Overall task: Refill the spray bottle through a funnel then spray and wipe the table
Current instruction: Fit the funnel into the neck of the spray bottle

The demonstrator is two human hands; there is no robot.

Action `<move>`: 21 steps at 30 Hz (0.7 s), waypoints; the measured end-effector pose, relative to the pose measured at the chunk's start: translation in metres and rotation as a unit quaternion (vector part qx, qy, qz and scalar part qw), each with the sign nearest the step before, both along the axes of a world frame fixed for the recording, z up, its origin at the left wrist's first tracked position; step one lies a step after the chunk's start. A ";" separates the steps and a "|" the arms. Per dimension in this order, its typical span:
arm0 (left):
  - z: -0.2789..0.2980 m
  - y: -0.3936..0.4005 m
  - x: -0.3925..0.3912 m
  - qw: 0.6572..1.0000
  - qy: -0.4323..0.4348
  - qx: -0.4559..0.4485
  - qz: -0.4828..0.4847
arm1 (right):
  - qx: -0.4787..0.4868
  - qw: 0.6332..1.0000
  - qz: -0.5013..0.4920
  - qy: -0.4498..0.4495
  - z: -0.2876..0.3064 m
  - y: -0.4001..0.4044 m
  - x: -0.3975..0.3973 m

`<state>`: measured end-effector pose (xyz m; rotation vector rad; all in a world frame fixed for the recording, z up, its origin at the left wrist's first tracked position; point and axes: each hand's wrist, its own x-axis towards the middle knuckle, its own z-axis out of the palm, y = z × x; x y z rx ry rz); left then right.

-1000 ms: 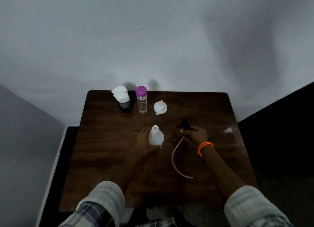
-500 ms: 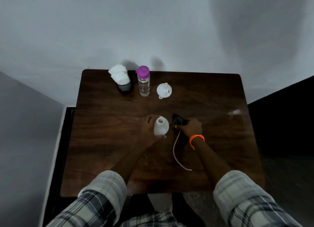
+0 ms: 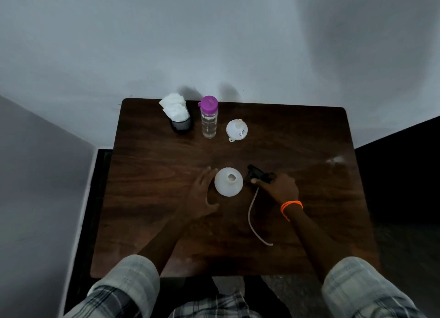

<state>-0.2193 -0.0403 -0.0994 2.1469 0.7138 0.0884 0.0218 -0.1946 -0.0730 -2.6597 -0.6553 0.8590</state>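
Observation:
The white spray bottle [image 3: 228, 185] stands upright with its neck uncapped near the middle of the dark wooden table [image 3: 152, 165]. My left hand [image 3: 201, 196] curves around its left side with fingers spread, a narrow gap showing between palm and bottle. Just right of the bottle, my right hand [image 3: 279, 189] grips the black spray head [image 3: 258, 175] on the table. Its pale dip tube [image 3: 252, 213] trails toward me. An orange band circles that wrist. The white funnel [image 3: 237, 130] lies mouth down at the back. The clear water bottle [image 3: 209, 121] with a purple cap stands left of it.
A black mesh holder [image 3: 181, 125] stuffed with white tissues [image 3: 175, 106] stands at the back left, beside the water bottle. A pale smear [image 3: 335, 160] marks the table's right side. The table's far edge meets the wall; dark floor lies to the left and right.
My left hand has loosened from the spray bottle and spread its fingers. My right hand has brought the spray head closer to the bottle. The camera now looks more steeply down.

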 end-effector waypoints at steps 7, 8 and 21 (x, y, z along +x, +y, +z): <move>0.008 0.038 -0.006 0.990 0.074 -0.025 0.114 | 0.072 0.996 -0.038 -0.047 0.007 0.017 0.017; 0.011 0.042 0.004 0.989 0.073 -0.042 0.124 | 0.079 0.995 -0.033 -0.042 0.007 0.025 0.019; 0.011 0.075 0.154 0.993 0.037 -0.066 0.093 | 0.173 0.981 -0.013 0.086 -0.008 0.135 0.041</move>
